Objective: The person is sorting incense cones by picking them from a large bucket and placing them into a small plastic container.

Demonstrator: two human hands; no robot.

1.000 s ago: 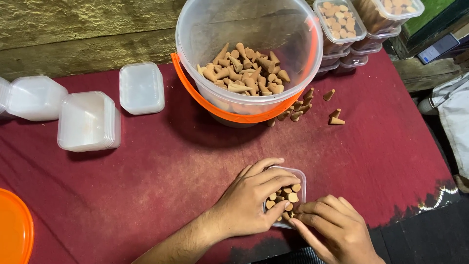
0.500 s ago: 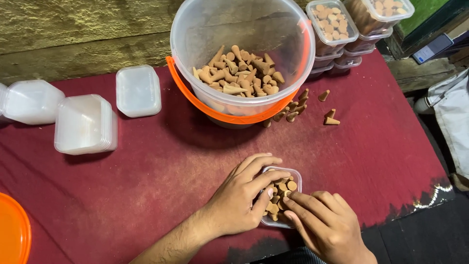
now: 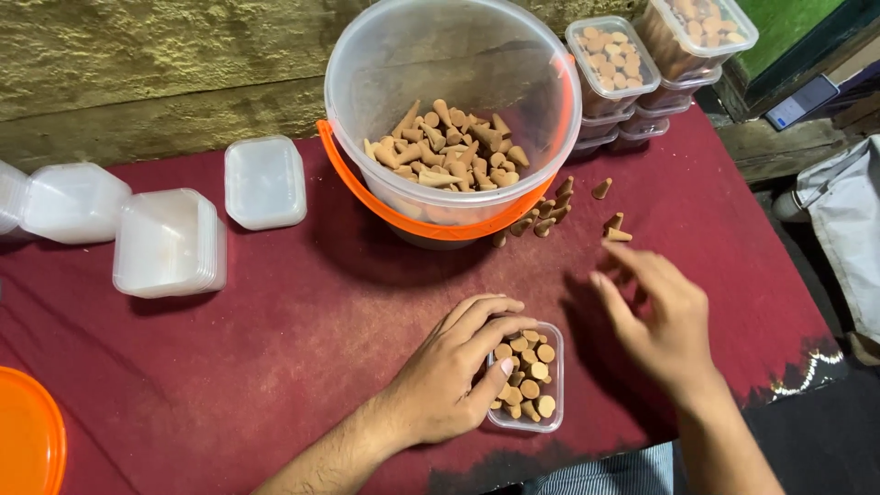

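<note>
— Brown little cones fill our small clear box [image 3: 527, 378] on the red cloth [image 3: 275, 367]. They stand up, flat ends on top.
— Our left hand [image 3: 454, 380] rests on its left side, fingers curled over the rim.
— We think it's light and bendy. Best hold both long sides.
— Our right hand [image 3: 655, 316] hangs open, holding nothing, near loose cones [image 3: 612, 227].

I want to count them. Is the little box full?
Nearly full: brown cones fill the small clear box almost to its rim, lid off.

One bucket [image 3: 454, 110]; one small open cone-filled tub [image 3: 527, 376]; two hands; two lid stacks; one single lid [image 3: 265, 181].
</note>
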